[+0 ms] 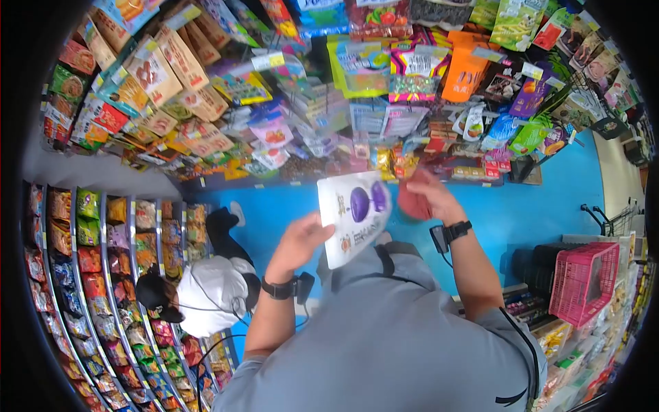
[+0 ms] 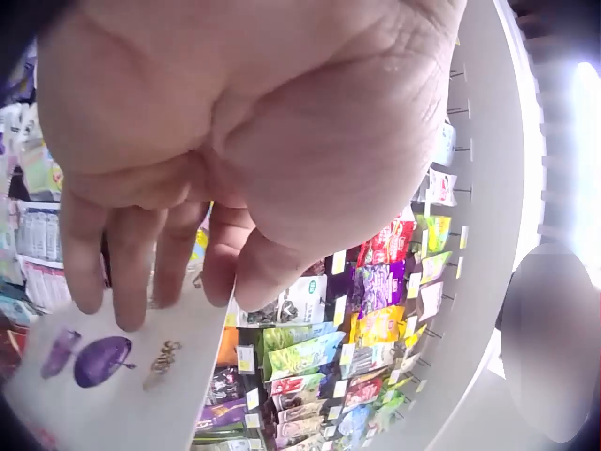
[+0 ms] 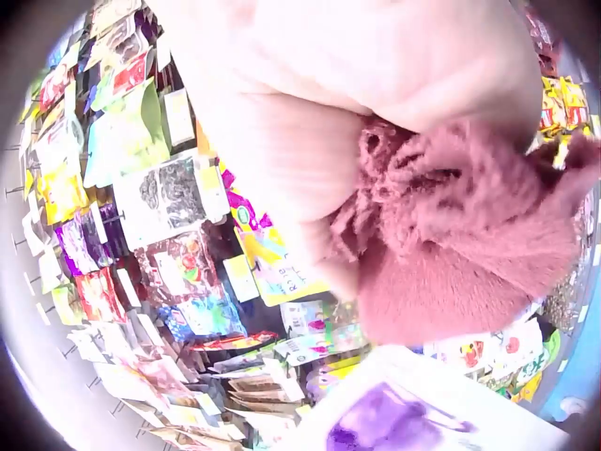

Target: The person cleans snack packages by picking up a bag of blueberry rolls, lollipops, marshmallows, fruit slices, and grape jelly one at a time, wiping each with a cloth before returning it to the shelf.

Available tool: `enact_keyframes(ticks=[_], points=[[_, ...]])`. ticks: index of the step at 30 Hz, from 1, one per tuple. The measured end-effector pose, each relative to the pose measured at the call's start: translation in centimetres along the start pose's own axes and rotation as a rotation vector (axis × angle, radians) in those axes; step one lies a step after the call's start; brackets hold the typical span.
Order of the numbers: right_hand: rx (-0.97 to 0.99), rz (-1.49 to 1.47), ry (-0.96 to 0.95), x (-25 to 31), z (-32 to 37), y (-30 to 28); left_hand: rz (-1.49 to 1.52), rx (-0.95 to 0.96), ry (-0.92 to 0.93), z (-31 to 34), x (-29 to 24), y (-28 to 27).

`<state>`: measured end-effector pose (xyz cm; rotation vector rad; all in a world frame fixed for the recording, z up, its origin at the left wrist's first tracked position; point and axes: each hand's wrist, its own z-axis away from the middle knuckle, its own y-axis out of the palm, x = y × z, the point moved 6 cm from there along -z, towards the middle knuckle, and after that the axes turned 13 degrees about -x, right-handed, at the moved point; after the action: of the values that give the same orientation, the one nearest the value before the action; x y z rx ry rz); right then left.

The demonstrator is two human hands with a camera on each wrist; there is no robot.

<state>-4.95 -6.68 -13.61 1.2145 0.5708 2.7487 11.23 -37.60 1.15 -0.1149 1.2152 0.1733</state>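
A white pouch with purple pictures [image 1: 353, 216] is pinched at its edge between the thumb and fingers of the left hand [image 1: 302, 242]. In the left wrist view the pouch [image 2: 103, 376] hangs below the left hand [image 2: 235, 141]. The right hand [image 1: 436, 197] grips a crumpled reddish-pink cloth [image 1: 414, 199] beside the pouch. Close up in the right wrist view, the cloth [image 3: 470, 235] bunches out of the right hand [image 3: 329, 113], with the pouch [image 3: 404, 413] just below it, apparently apart.
Hanging snack packets [image 1: 419, 65] fill the rack in front. Shelves of bagged goods [image 1: 89, 261] run along the left, near a crouching person in a white top [image 1: 213, 292]. A pink basket [image 1: 583, 283] stands at the right above blue floor [image 1: 480, 206].
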Motion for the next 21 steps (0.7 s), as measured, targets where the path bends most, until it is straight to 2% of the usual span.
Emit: enact_keyframes(ticks=[3,6,7,9,12,15,18,21], points=[[-0.165,-0.099,-0.001,1.6,0.8,-0.2,-0.128,-0.036,-0.085,-0.1,2.2,0.2],[-0.124,-0.319,-0.145,3.3,3.1,1.3,-0.170,-0.068,-0.147,-1.0,4.6,-0.9],[-0.072,-0.399,-0.132,3.3,3.6,1.7,-0.177,-0.075,-0.163,-1.1,4.7,-1.4],[0.038,-0.544,-0.102,3.4,4.1,2.3,0.010,-0.085,-0.186,-1.3,4.1,-1.5],[0.050,-0.643,0.093,-0.2,0.4,1.2,0.322,-0.106,-0.213,-1.7,2.1,0.3],[-0.069,-0.545,0.025,0.1,1.9,2.6,0.508,-0.081,-0.197,-1.6,2.0,2.1],[-0.146,-0.589,-0.164,3.0,6.3,5.4,0.627,-0.045,-0.159,-1.4,1.0,4.2],[0.062,0.010,-0.607,5.8,11.8,10.3,0.678,0.010,-0.110,-1.2,-1.0,6.0]])
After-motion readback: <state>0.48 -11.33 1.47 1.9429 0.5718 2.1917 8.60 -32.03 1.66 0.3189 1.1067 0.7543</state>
